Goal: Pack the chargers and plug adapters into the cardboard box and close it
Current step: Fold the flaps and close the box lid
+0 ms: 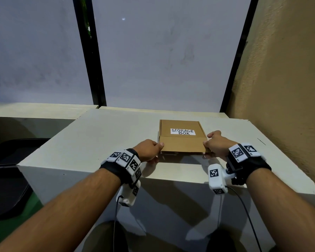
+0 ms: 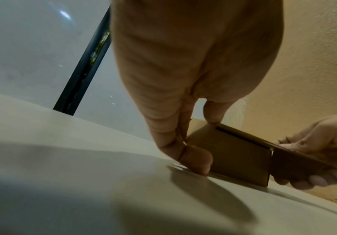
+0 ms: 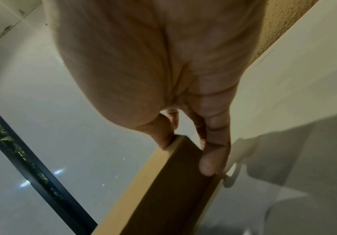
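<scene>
Cardboard box (image 1: 182,140), flat, brown and closed, lies on the smooth pale surface (image 1: 102,135); left hand (image 1: 149,149) and right hand (image 1: 217,143) pinch its near corners with curled fingers (image 2: 195,159).

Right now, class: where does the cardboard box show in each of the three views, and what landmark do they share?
Head: cardboard box just right of centre, on the white table.
Left wrist: lower right, between both hands.
Right wrist: bottom centre, running up to the fingers.
Shared landmark: the black window frame.
</scene>
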The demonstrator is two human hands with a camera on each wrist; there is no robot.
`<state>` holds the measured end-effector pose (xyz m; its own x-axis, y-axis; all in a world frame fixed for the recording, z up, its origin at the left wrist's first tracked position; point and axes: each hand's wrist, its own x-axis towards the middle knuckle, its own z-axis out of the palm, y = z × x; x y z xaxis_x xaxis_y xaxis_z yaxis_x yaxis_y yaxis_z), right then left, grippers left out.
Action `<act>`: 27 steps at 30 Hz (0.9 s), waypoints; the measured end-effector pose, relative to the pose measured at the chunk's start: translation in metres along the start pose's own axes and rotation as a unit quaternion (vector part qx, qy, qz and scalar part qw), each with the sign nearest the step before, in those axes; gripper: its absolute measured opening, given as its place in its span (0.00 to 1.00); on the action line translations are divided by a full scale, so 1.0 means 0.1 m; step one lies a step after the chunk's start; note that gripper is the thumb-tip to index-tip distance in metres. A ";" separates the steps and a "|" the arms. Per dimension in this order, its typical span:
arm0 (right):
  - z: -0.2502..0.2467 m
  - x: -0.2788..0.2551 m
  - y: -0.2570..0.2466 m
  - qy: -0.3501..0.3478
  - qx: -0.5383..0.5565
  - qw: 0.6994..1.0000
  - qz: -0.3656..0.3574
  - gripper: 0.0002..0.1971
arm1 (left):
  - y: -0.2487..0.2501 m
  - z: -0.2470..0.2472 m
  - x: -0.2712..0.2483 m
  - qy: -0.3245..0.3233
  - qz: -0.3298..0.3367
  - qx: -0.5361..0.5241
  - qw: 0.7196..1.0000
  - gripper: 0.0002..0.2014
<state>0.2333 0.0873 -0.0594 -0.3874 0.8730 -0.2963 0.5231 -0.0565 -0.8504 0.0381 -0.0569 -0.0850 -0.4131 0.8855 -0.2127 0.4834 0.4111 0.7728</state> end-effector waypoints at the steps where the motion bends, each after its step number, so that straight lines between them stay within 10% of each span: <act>1: -0.01 0.00 0.01 0.001 0.010 1.000 0.006 0.17 | -0.01 -0.01 0.00 -0.002 0.002 -0.005 1.000 0.25; 18: -0.06 0.09 0.09 -0.034 -0.039 0.998 -0.030 0.08 | 0.01 -0.03 -0.01 -0.049 -0.022 -0.074 0.996 0.22; 27: -0.26 0.21 0.05 -0.003 -0.343 0.932 -0.115 0.42 | 0.10 -0.23 0.15 0.052 0.127 0.257 0.957 0.43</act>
<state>0.2474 0.1176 -0.0583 -0.5526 0.8209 -0.1441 0.7872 0.4572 -0.4139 0.0188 -0.0443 -0.0661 -0.2942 0.9554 0.0240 0.8829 0.2621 0.3896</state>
